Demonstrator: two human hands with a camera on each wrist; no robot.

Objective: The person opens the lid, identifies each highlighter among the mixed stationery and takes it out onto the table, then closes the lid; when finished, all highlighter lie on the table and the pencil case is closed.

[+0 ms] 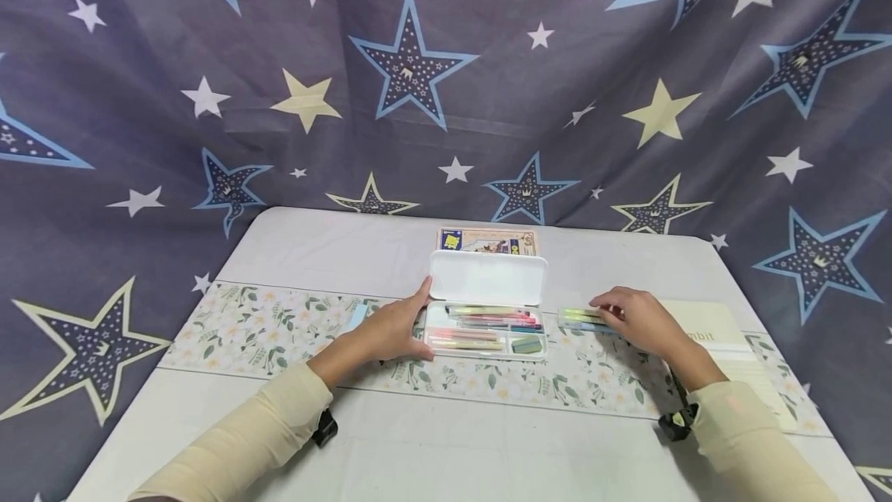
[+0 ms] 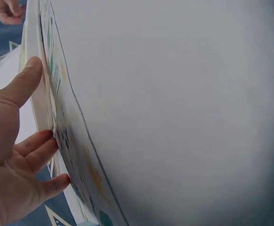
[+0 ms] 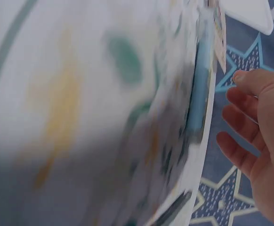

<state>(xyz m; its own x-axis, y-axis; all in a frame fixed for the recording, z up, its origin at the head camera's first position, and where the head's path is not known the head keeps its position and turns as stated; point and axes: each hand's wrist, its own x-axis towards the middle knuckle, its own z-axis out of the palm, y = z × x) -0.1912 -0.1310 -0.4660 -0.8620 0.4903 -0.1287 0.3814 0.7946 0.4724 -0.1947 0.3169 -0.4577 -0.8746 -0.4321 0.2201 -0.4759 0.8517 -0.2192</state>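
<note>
A white pencil case (image 1: 488, 355) stands with its lid (image 1: 488, 277) raised. In it lie several pens (image 1: 491, 318), pink and pale yellow sticks (image 1: 465, 339) and a green block (image 1: 526, 345) in the front right compartment. My left hand (image 1: 390, 329) is spread along the case's left side, thumb at the near corner and forefinger by the lid. To the right, a small group of yellow-green and blue pens (image 1: 574, 318) lies on the floral runner. My right hand (image 1: 639, 320) hovers over their right end; in the right wrist view its fingers (image 3: 240, 120) are loosely bent with nothing between them.
Behind the lid lies a printed picture box or book (image 1: 488, 238). A cream notebook (image 1: 718, 331) lies beyond my right wrist, and a light blue piece (image 1: 357, 317) sits left of the case. The floral runner (image 1: 251, 331) crosses the white table (image 1: 488, 440). A star-patterned curtain (image 1: 446, 153) hangs behind.
</note>
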